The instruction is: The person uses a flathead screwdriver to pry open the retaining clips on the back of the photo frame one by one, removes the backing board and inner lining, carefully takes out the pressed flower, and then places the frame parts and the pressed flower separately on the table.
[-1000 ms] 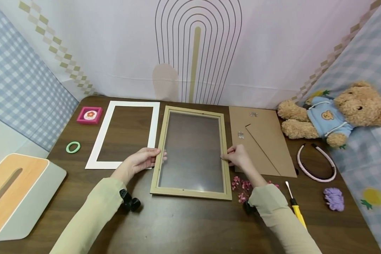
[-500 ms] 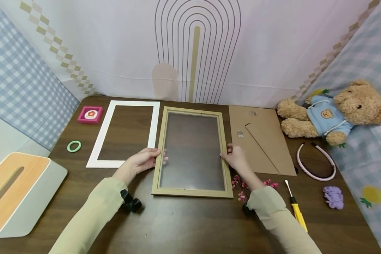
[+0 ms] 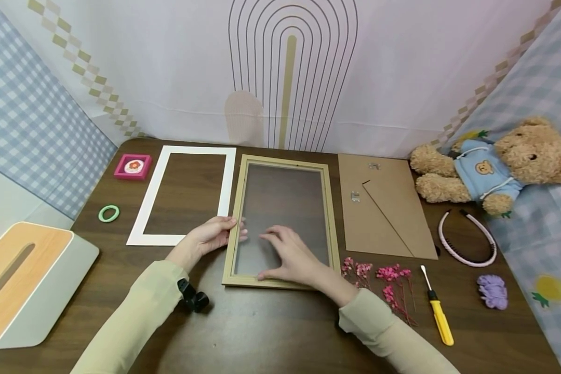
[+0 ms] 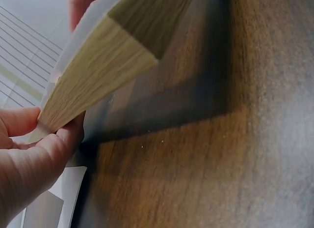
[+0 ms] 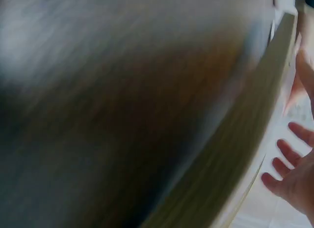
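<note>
A pale wooden picture frame (image 3: 328,200) with a clear pane (image 3: 282,200) is in the middle of the head view. My left hand (image 3: 209,236) pinches its left side, thumb on top and fingers beneath. In the left wrist view the frame (image 4: 98,71) is raised off the table, its shadow below, gripped by the left hand (image 4: 37,164). My right hand (image 3: 292,255) is over the lower part of the pane with fingers spread, thumb at the bottom bar. The right wrist view shows those fingers (image 5: 289,154) apart, holding nothing, beside the frame's blurred edge (image 5: 235,125).
Left lie a white mat (image 3: 151,208), a pink box (image 3: 133,167), a green ring (image 3: 108,213) and a tissue box (image 3: 51,291). Right are a brown backing board (image 3: 378,218), pink dried flowers (image 3: 390,275), a screwdriver (image 3: 439,317), a headband (image 3: 467,263), a purple scrunchie (image 3: 492,292) and a teddy bear (image 3: 488,169).
The right hand has let go of the frame's right side and moved left and down over the pane. The left hand keeps its grip, and the frame has barely shifted.
</note>
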Demonstrator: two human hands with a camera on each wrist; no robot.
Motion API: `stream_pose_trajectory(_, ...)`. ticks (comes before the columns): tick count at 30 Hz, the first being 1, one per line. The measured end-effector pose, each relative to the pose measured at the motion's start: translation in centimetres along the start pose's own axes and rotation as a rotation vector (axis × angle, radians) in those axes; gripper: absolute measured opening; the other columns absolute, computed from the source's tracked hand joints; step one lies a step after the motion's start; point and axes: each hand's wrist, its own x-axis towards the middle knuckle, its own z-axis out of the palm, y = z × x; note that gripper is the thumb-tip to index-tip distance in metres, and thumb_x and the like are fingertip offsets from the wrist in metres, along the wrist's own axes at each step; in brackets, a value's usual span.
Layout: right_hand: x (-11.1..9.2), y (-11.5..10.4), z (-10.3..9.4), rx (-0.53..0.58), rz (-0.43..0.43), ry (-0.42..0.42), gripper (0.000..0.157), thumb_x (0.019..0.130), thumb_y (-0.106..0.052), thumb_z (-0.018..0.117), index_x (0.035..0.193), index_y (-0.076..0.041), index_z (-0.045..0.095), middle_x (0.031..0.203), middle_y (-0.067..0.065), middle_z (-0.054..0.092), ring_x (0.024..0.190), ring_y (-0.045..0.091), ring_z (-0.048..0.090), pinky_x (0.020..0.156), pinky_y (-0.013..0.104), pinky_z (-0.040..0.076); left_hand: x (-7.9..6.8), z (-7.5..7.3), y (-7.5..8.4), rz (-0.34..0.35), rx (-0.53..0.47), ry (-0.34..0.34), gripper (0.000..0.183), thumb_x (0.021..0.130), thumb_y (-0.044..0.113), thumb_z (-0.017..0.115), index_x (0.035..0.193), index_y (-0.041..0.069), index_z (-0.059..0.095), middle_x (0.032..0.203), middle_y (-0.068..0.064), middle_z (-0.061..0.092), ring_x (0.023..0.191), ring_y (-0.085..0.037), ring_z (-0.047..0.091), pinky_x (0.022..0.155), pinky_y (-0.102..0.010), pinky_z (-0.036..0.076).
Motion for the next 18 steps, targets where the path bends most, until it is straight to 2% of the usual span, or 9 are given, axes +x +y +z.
stream_pose_trajectory(3,0.4,-1.0,0.6,-0.074,-0.137,-0.003,0.084,0.07,-0.054,0.073,0.134,-0.007,0.046,0.137,0.013,0.043,0.132,0.03,0.036,0.113,0.049,0.028,0.0,0.1,0.0,-0.005,0.011,0.01,0.05,0.101,0.007,0.028,0.141,-0.016,0.01,0.094,-0.002,0.054,0.086,-0.01,0.063,0.081,-0.02,0.053)
stream_pose_trajectory(6,0.8,-1.5,0.8,-0.119,-0.243,0.036,0.076,0.075,-0.049,0.071,0.133,-0.007,0.047,0.135,0.012,0.046,0.13,0.028,0.039,0.111,0.048,0.03,0.0,0.1,0.0,-0.018,0.034,0.023,0.051,0.101,0.008,0.028,0.142,-0.015,0.01,0.096,-0.002,0.053,0.084,-0.008,0.063,0.08,-0.019,0.053)
stream_pose_trajectory(9,1.0,-1.7,0.9,-0.211,-0.411,0.117,0.064,0.078,-0.043,0.07,0.125,-0.004,0.054,0.126,0.01,0.054,0.121,0.024,0.049,0.107,0.046,0.037,0.1,0.1,0.0,-0.031,0.073,0.035,0.051,0.101,0.009,0.028,0.143,-0.012,0.01,0.1,-0.003,0.049,0.085,-0.007,0.063,0.081,-0.019,0.053)
stream_pose_trajectory(13,0.9,-1.4,0.6,-0.305,-0.608,0.262,0.043,0.078,-0.036,0.071,0.105,-0.003,0.065,0.103,0.005,0.066,0.098,0.017,0.063,0.095,0.036,0.05,0.1,0.2,0.1,-0.04,0.123,0.035,0.05,0.101,0.009,0.027,0.144,-0.01,0.01,0.111,-0.01,0.04,0.087,-0.01,0.061,0.084,-0.022,0.053)
stream_pose_trajectory(16,0.5,-1.0,-0.2,-0.319,-0.656,0.269,0.036,0.077,-0.031,0.071,0.101,-0.005,0.067,0.097,0.004,0.068,0.091,0.016,0.066,0.09,0.032,0.053,0.2,0.2,0.2,-0.042,0.132,0.033,0.049,0.101,0.008,0.026,0.144,-0.01,0.01,0.115,-0.013,0.035,0.087,-0.012,0.059,0.084,-0.023,0.054)
stream_pose_trajectory(18,0.1,-0.4,-0.9,-0.328,-0.636,0.195,0.04,0.078,-0.032,0.07,0.108,-0.005,0.065,0.102,0.004,0.068,0.096,0.017,0.065,0.093,0.033,0.051,0.3,0.1,0.2,-0.043,0.129,0.031,0.049,0.101,0.008,0.026,0.144,-0.01,0.01,0.114,-0.012,0.034,0.087,-0.012,0.059,0.084,-0.023,0.054)
